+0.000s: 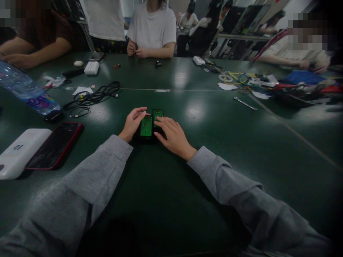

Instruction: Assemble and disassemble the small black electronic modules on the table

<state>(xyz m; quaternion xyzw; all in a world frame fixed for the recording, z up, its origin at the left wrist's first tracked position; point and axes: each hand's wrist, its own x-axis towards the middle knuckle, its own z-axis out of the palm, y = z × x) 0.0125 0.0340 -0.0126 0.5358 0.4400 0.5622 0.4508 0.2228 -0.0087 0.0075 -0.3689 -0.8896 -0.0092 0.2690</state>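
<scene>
Two small green circuit boards in dark frames lie almost side by side on the dark green table. The left circuit board (146, 126) is nearer to me, and the right circuit board (157, 113) sits slightly farther back. My left hand (133, 122) rests at the left board's upper left edge, thumb and fingers stretched out around its corner. Over the lower part of the right board lies my right hand (173, 135), fingers extended and a little apart, covering some of it. Neither hand has its fingers wrapped round anything.
At left are a white power bank (24, 151), a red-cased phone (57, 145), a water bottle (29, 91) and black cables (99, 94). A wrench (245, 103) and a tangle of wires (241, 77) lie at right. Several people sit or stand around the table.
</scene>
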